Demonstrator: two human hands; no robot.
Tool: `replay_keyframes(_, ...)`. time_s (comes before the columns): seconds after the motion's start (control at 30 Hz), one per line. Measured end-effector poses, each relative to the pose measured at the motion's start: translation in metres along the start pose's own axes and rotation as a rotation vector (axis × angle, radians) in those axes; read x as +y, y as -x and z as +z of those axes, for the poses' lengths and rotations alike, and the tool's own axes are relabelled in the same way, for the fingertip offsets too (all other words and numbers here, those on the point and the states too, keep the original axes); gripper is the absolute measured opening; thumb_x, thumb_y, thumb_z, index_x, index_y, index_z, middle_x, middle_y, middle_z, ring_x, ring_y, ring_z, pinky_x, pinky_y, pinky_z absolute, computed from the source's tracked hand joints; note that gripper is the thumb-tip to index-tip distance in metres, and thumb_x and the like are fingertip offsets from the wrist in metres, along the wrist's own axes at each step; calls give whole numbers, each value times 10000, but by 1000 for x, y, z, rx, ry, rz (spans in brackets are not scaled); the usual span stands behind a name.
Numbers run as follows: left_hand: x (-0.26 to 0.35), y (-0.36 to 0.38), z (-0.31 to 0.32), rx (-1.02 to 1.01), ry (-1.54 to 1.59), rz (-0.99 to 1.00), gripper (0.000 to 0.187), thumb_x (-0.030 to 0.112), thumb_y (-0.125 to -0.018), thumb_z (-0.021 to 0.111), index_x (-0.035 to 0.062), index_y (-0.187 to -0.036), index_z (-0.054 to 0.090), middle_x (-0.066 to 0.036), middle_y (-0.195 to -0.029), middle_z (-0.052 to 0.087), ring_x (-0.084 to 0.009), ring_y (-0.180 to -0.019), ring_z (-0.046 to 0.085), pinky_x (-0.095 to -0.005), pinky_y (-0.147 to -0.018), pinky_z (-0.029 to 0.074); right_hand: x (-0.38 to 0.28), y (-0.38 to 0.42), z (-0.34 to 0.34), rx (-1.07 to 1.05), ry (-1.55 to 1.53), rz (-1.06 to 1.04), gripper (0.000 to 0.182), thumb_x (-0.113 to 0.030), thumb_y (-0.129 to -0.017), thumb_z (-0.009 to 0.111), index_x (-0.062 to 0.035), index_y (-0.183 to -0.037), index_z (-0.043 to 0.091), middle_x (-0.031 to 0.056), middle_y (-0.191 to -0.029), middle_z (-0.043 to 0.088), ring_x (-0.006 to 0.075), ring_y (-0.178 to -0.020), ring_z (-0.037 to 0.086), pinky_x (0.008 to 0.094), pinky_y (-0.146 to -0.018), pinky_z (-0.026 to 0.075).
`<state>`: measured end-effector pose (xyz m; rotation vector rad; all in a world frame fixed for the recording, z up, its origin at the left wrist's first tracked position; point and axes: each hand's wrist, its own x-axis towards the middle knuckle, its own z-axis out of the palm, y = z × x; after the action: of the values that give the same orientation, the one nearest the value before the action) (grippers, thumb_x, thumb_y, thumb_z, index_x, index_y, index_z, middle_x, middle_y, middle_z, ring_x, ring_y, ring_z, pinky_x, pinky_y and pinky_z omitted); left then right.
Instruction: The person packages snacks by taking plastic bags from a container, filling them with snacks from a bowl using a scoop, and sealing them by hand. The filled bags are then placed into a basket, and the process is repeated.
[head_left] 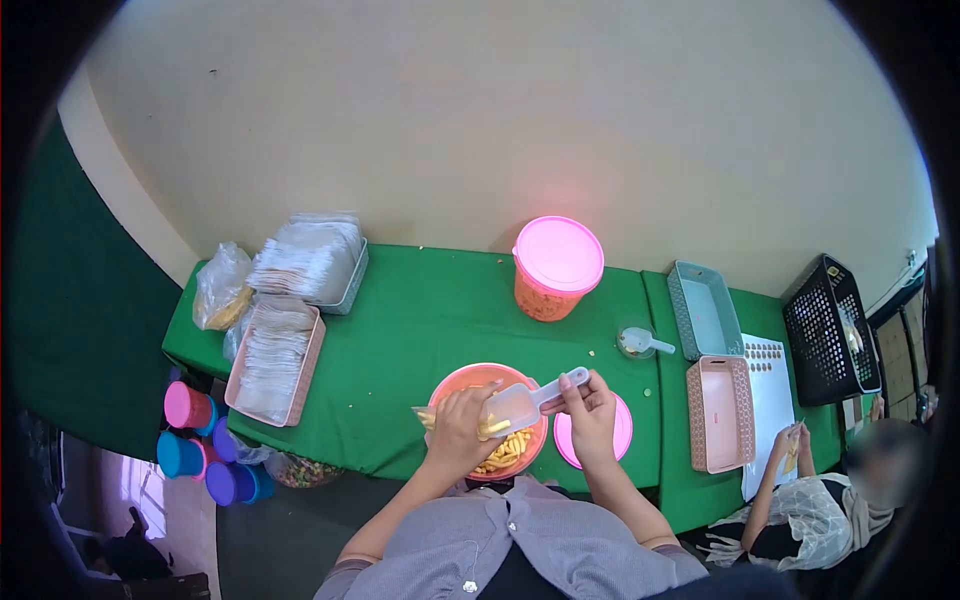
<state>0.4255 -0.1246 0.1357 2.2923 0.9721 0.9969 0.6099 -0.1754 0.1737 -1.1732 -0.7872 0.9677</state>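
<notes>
My left hand (461, 428) is closed around a small clear plastic bag (424, 416) with yellow snack pieces in it; my fingers cover most of the bag. My right hand (592, 418) grips the handle of a translucent white scoop (514, 408). The scoop's mouth points toward my left hand, with a few yellow pieces near its edge. Both hands are over an orange tub (535, 440) partly filled with yellow stick-shaped snacks (505, 455). A pink lid (622, 432) lies on the table just beside the tub, below my right hand.
A lidded orange tub (558, 268) stands behind, near a clear container with another scoop (640, 343). Baskets of flat packets (275, 365) are at left. At right are a blue basket (705, 310), a pink basket (720, 415), a black crate (830, 330) and a seated person (820, 510) holding a packet.
</notes>
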Motion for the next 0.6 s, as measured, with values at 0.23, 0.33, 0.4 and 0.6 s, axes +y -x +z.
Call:
replay_keyframes(0.23, -4, 9, 6, 297, 79, -89, 835, 109, -607, 817, 75, -1268, 308, -159, -1099, 424, -332, -995, 519, -461, -911, 410, 16, -11, -17, 108, -348, 181, 147, -189, -952, 550, -45, -926, 544, 65, -769, 636, 132, -664, 639, 245, -626, 545)
replay_keyframes(0.33, -17, 11, 10, 376, 368, -112, 839, 50, -644, 812, 81, -1247, 230, -144, -1111, 359, -293, -1006, 506, -437, -911, 430, 21, -11, -22, 149, -456, 223, 130, -183, -955, 543, -54, -931, 547, 53, -777, 633, 133, -677, 640, 247, -630, 544)
replay_keyframes(0.4, -15, 9, 6, 374, 505, -164, 795, 39, -671, 802, 70, -1248, 257, -137, -1119, 381, -272, -1030, 507, -408, -921, 435, 22, -11, -24, 161, -476, 215, 121, -182, -954, 545, -64, -931, 548, 44, -783, 633, 129, -684, 638, 241, -632, 539)
replay_keyframes(0.6, -14, 4, -7, 208, 769, -320, 600, 47, -817, 698, 23, -1307, 353, -164, -1256, 481, -227, -1189, 478, -341, -993, 410, 14, -15, -25, 218, -471, 90, 114, -174, -956, 539, -62, -942, 546, 53, -791, 632, 122, -668, 628, 240, -616, 536)
